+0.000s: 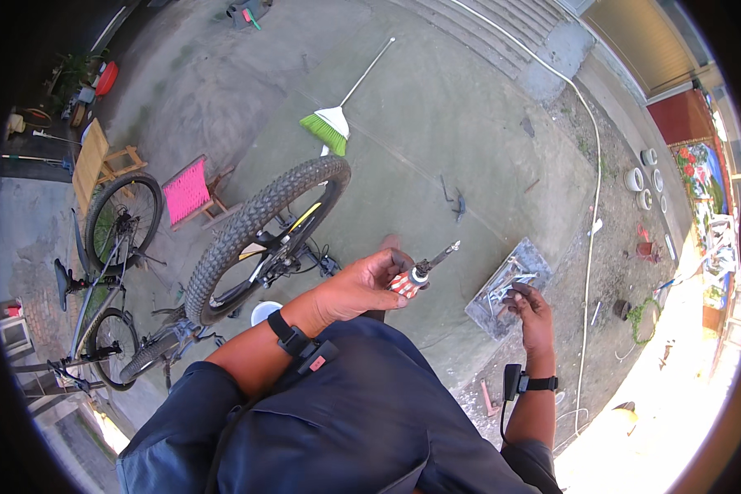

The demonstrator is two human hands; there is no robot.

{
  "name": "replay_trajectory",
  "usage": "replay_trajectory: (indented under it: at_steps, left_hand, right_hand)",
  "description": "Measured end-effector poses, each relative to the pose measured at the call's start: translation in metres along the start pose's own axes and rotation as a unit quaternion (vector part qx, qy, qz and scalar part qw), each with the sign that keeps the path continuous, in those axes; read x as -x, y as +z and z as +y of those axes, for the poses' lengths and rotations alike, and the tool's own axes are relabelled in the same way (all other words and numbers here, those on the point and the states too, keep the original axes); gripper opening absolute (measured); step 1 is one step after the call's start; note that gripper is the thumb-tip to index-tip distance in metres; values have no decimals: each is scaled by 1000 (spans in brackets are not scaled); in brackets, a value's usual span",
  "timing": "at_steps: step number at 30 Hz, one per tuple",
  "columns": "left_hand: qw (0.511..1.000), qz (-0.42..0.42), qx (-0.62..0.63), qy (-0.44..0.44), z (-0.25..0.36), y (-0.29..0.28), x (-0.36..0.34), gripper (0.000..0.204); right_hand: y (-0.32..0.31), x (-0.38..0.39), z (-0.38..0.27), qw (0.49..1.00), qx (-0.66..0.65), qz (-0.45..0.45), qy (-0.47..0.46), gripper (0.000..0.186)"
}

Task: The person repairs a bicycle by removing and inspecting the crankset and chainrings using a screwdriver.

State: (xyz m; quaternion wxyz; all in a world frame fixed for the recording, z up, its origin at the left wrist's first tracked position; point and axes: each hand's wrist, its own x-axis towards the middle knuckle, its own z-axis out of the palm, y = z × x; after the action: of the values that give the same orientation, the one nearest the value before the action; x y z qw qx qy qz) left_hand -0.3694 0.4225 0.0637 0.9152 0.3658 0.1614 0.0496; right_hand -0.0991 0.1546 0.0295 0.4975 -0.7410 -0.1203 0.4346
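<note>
My left hand (pixel 369 281) is wrapped round a screwdriver (pixel 407 284) with a red-and-white handle. Its metal shaft points up and to the right, away from my body. On the right, my right hand (pixel 533 316) is over the near edge of a grey metal tray (pixel 520 250) that holds several metal tools (pixel 502 284). The fingers of that hand are bent together, and whatever they hold, if anything, is too small to make out. A bicycle wheel (pixel 247 226) with a knobby tyre stands left of my left hand.
A green-and-white broom (pixel 329 128) lies ahead on the concrete. A hook-shaped dark tool (pixel 459 206) is on the ground. A pink-seated folding stool (pixel 187 192) and another bicycle (pixel 111 280) are at left. A hammer (pixel 489 398) lies near right; a pale hose (pixel 593 165) runs beyond.
</note>
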Motion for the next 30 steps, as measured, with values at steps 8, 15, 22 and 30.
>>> replay_trajectory:
  at_steps: [8,15,22,30]
  left_hand:
    - [997,31,-37,55,1,-5,-77,40]
    - [963,205,30,174,6,31,-71,36]
    - [915,292,54,275,35,32,-91,41]
    - [869,370,16,330,111,-25,-128,41]
  right_hand:
    - [71,-126,-99,945,104,-309,-21,32]
    - [63,-185,-182,865,215,-452,-39,34]
    - [98,-280,-265,803,270,-522,-97,36]
    - [202,-354,-330,740,327,-581,-94,37]
